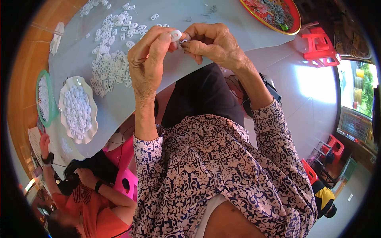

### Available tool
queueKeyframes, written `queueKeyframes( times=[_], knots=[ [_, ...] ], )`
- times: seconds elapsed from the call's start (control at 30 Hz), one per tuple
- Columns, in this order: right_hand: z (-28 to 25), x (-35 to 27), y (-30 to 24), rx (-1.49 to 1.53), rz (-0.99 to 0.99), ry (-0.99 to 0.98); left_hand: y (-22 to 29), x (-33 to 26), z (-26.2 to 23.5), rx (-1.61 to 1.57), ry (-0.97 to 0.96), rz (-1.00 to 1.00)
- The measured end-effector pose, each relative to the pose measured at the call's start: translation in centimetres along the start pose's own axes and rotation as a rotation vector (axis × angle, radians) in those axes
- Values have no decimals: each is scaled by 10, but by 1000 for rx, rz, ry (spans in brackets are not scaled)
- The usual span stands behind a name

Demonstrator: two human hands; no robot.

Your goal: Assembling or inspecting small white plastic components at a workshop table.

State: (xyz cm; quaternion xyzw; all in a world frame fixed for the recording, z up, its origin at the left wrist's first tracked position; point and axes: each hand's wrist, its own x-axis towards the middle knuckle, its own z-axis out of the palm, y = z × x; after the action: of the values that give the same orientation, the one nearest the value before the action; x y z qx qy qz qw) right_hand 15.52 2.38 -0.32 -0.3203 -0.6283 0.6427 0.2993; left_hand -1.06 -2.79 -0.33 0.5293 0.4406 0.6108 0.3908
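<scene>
My left hand (149,55) pinches a white oval plastic piece (175,35) with small holes between thumb and fingers, held up above the near edge of the table. Close against it, my right hand (214,44) has its thumb and index finger pressed together on something small; the fingers mostly hide it. Left of my hands, many similar white plastic pieces (111,67) lie in a loose heap on the grey table (174,75). Some more of them are scattered farther back.
A scalloped white dish (95,126) and a green basket (50,113) hold white pieces at left. A red tray (298,24) of small metal parts stands far right. A co-worker in an orange shirt (99,216) sits lower left. Red stools (319,47) stand at right.
</scene>
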Motion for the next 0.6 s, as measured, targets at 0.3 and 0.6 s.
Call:
queueKeyframes(
  times=[0.3,0.6],
  knots=[
    [-7,3,-5,36,48,-136,-3,0,-9,-39,-61,-50],
    [0,4,-5,26,37,-43,2,1,-4,46,-22,-81]
  ],
)
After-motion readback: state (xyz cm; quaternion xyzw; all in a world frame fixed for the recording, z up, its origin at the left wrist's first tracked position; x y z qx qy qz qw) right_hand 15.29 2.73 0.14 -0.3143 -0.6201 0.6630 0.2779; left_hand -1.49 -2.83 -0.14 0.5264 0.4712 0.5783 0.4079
